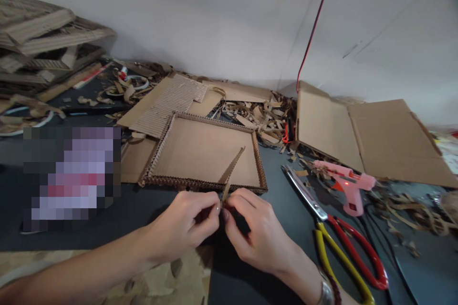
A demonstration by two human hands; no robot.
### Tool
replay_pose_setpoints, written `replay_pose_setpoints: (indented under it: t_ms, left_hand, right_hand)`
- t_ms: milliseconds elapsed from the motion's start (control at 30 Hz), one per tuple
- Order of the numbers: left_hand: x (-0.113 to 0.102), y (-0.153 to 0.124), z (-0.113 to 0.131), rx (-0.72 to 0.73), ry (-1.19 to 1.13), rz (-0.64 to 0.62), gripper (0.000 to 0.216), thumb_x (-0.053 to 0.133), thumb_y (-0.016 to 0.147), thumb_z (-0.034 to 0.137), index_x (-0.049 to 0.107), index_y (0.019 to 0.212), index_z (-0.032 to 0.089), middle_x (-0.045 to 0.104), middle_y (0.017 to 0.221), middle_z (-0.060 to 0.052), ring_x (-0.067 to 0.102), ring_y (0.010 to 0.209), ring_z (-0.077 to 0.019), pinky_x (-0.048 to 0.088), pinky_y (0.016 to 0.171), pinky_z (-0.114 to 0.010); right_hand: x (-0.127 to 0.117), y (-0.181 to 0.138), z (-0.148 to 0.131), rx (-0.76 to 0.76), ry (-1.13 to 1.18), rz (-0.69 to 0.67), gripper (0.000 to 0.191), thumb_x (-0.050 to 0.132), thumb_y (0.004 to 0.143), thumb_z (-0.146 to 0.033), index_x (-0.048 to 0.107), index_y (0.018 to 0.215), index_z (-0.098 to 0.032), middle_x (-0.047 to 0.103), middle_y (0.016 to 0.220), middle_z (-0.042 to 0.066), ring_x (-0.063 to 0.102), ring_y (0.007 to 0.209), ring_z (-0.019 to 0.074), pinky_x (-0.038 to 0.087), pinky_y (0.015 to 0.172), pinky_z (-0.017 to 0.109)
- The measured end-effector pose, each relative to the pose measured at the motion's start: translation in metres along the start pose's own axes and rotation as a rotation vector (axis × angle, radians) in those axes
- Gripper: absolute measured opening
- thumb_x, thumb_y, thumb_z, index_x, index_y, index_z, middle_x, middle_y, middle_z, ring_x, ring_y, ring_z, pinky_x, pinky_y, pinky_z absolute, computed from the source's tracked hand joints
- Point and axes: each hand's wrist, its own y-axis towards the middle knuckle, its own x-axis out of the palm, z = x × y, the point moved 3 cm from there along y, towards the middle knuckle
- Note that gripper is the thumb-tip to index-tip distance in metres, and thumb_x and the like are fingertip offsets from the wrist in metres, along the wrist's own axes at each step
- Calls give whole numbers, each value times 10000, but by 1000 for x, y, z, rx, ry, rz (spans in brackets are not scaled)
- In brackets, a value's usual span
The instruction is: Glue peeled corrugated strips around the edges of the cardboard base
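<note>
My dark worktable (274,176) carries a cardboard tray (202,152), a pink glue gun (345,186), red-and-yellow-handled scissors (343,248), a folded cardboard sheet (372,138), and scattered cardboard scraps (257,114).

We counted two hands (214,219), one cardboard strip (229,176), one cardboard tray (203,152), one folded cardboard sheet (379,138), one pink glue gun (345,186) and one pair of scissors (324,212).

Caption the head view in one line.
Left hand and right hand pinch a cardboard strip by a cardboard tray, near a pink glue gun and scissors.
</note>
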Motion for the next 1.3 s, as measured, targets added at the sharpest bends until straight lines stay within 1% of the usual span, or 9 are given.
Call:
replay_pose_setpoints:
  t_ms: [300,567,833,933,1033,1100,1200,1267,1300]
  left_hand:
    - [2,-1,0,18,-10,-27,219,375,786,111,361,577,175,323,510,80,304,458,-59,260,443,-155]
    - [2,-2,1,51,34,2,209,388,757,92,349,570,177,297,512,80,279,449,-57,241,425,-158]
    - [0,-1,2,55,39,9,225,385,766,103,333,561,178,290,503,79,279,441,-55,243,423,-161]
    - [-2,-1,3,36,33,13,216,380,764,100,369,562,174,331,485,79,311,430,-52,262,427,-158]
    - [-5,-2,3,52,27,23,221,371,771,102,421,566,168,383,463,74,351,417,-52,282,429,-161]
    - [-5,-3,3,80,15,33,234,367,780,110,441,565,166,402,447,71,358,403,-53,284,418,-162]
    - [-6,-3,3,94,-23,40,251,358,796,122,457,570,166,425,426,67,364,387,-56,283,401,-164]
    - [-6,-3,4,70,-65,23,269,345,806,132,457,564,167,450,426,58,379,386,-60,290,396,-165]
    - [-6,-3,4,55,-87,14,279,339,809,135,449,555,169,463,429,52,390,388,-61,297,397,-165]
  right_hand:
    - [1,0,-1,-46,-63,-1,173,380,805,-112,476,672,-169,515,656,34,455,621,143,385,544,262]
    - [2,2,-3,-62,1,4,188,391,809,-97,452,649,-176,502,650,24,443,619,132,383,543,241]
    - [-2,4,-1,-20,53,-30,174,396,797,-103,437,646,-179,493,650,14,443,599,116,377,540,220]
    - [-6,6,1,-16,-14,27,187,397,785,-99,417,620,-186,459,620,-1,428,572,110,362,528,215]
    - [-19,7,14,21,-137,133,202,395,778,-96,401,600,-190,447,607,-3,433,564,112,363,538,224]
    - [-35,7,29,114,-271,256,209,402,781,-106,407,591,-193,456,592,1,445,559,124,367,539,242]
    - [-60,4,48,340,-486,492,195,447,797,-159,463,605,-189,480,563,12,451,513,145,376,519,284]
    - [-66,3,48,354,-458,537,93,466,797,-160,556,772,-161,567,738,76,507,567,160,421,539,304]
    - [-64,4,43,294,-382,502,153,458,800,-144,571,902,-156,577,894,116,542,635,167,449,562,307]
